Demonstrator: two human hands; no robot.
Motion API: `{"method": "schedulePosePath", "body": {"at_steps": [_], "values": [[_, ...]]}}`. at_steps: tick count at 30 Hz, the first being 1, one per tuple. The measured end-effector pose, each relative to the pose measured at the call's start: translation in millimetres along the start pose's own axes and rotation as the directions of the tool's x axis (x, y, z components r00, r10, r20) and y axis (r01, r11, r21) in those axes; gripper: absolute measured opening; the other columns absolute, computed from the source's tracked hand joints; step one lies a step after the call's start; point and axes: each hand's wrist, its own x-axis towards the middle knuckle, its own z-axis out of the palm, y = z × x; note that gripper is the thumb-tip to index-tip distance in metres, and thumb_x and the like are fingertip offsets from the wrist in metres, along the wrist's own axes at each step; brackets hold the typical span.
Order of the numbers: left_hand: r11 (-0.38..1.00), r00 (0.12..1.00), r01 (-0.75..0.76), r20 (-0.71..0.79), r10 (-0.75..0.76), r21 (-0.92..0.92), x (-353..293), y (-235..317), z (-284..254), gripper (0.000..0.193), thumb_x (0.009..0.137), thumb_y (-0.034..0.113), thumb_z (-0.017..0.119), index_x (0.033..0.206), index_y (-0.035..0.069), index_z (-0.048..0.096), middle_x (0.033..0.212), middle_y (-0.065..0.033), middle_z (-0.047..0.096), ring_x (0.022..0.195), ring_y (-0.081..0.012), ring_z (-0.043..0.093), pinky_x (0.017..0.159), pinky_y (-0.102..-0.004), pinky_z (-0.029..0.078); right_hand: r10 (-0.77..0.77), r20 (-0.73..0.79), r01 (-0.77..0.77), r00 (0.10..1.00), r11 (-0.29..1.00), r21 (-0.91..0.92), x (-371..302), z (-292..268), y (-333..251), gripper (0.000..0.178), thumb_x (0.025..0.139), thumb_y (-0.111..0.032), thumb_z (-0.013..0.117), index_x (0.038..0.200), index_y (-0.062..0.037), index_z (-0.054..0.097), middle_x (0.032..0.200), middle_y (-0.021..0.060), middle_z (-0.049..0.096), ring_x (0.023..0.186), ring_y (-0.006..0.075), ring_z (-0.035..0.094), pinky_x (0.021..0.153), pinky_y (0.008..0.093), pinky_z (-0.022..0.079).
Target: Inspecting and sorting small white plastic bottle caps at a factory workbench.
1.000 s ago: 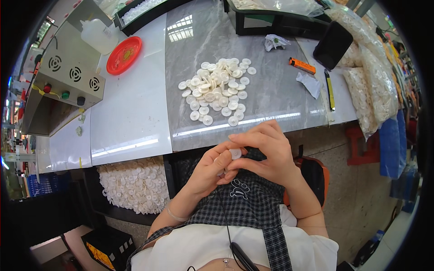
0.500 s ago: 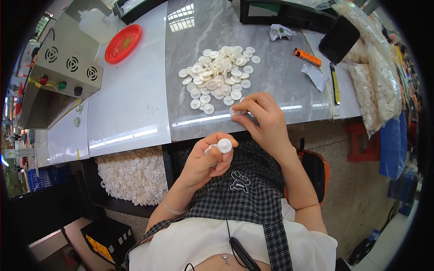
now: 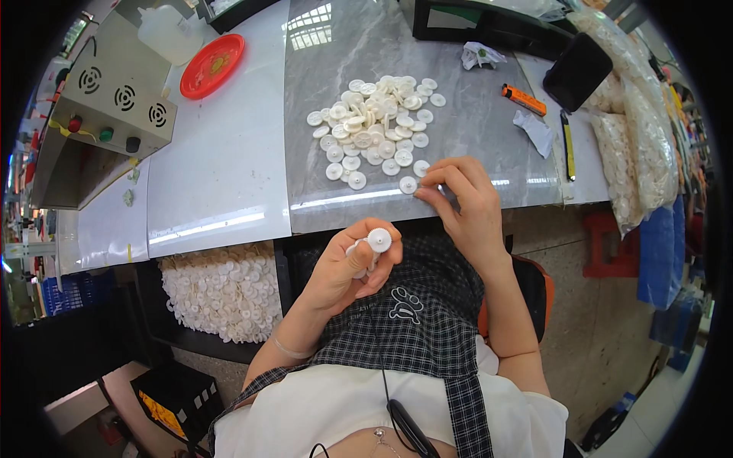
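In my left hand (image 3: 347, 263) I hold several small white plastic gears, bunched between thumb and fingers. The foremost gear (image 3: 379, 240) faces up with its toothed rim showing; those behind it are partly hidden. My right hand (image 3: 463, 200) is over the table's front edge, thumb and forefinger slightly apart, with nothing visible between them. Its fingertips are right beside a loose gear (image 3: 408, 185) lying flat, and another gear (image 3: 421, 169) lies just beyond it. Farther back spreads a heap of white gears (image 3: 374, 122) on the grey marbled tabletop (image 3: 321, 204).
Below the table at left, a black bin holds a mass of white parts (image 3: 221, 294). A metal box with knobs (image 3: 114, 99) and a red plate (image 3: 212, 67) are at left. An orange marker (image 3: 524, 99), a yellow cutter (image 3: 568, 146) and clear bags of parts (image 3: 637, 145) are at right.
My right hand has moved slightly right, and its fingertips have come off the gear near the edge, which now lies uncovered. My left hand holds its gears in nearly the same place.
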Motion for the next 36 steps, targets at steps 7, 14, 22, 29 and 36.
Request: {"method": "schedulePosePath", "body": {"at_steps": [7, 14, 22, 29, 36], "values": [[0.995, 0.994, -0.056, -0.085, 0.063, 0.086, -3.7, 3.2, 8.4, 0.032, 0.086, 0.011, 0.072, 0.111, 0.003, 0.053, 0.093, -0.0085, 0.061, 0.053, -0.0042, 0.047, 0.04, -0.015, 0.035, 0.128, -0.032, -0.123, 0.991, 0.984, 0.129, -1.2, 2.6, -0.3, 0.02, 0.074, -0.004, 0.079, 0.089, -0.0029, 0.066, 0.09, 0.0058, 0.062, 0.075, 0.0166, 0.063, 0.065, 0.0277, 0.049], [0.745, 0.932, -0.16, -0.15, 0.33, 0.648, -5.8, 5.5, 21.6, 0.033, 0.075, -0.001, 0.08, 0.102, 0.003, 0.063, 0.083, 0.0007, 0.062, 0.068, -0.0014, 0.053, 0.061, -0.0169, 0.042, 0.141, -0.02, -0.136, 0.99, 0.981, 0.141, -1.0, 2.4, 0.5, 0.02, 0.074, -0.004, 0.08, 0.088, -0.0034, 0.067, 0.09, 0.0047, 0.062, 0.077, 0.0149, 0.063, 0.065, 0.0272, 0.049], [0.742, 0.936, -0.053, -0.226, 0.27, 0.668, -8.2, 5.2, 24.4, 0.034, 0.072, -0.003, 0.08, 0.101, 0.003, 0.063, 0.083, 0.0023, 0.06, 0.072, -0.0008, 0.052, 0.063, -0.0164, 0.041, -0.017, 0.044, 0.019, 0.999, 0.999, -0.048, -5.5, -9.9, 3.1, 0.027, 0.071, -0.008, 0.08, 0.095, -0.0035, 0.069, 0.103, 0.0063, 0.067, 0.091, 0.0222, 0.063, 0.079, 0.0327, 0.05], [0.838, 0.943, -0.003, -0.278, 0.185, 0.546, -5.6, 1.7, 18.2, 0.033, 0.073, -0.002, 0.079, 0.101, 0.003, 0.063, 0.089, 0.001, 0.06, 0.072, -0.0008, 0.053, 0.064, -0.016, 0.041, -0.03, 0.046, 0.034, 0.998, 0.996, -0.083, -20.8, -19.2, -0.4, 0.034, 0.068, -0.01, 0.08, 0.1, -0.0044, 0.07, 0.103, 0.0053, 0.068, 0.096, 0.0252, 0.062, 0.082, 0.0342, 0.049], [0.953, 0.972, -0.037, -0.211, 0.104, 0.3, -6.1, -1.8, 16.6, 0.036, 0.078, -0.005, 0.072, 0.107, 0.005, 0.052, 0.093, -0.0045, 0.055, 0.057, -0.0045, 0.048, 0.044, -0.0157, 0.036, -0.015, 0.018, 0.014, 1.0, 0.997, 0.073, -30.4, -19.2, -0.6, 0.019, 0.075, -0.006, 0.076, 0.094, -0.0036, 0.072, 0.1, 0.0077, 0.068, 0.093, 0.0211, 0.063, 0.08, 0.0311, 0.049]]}}
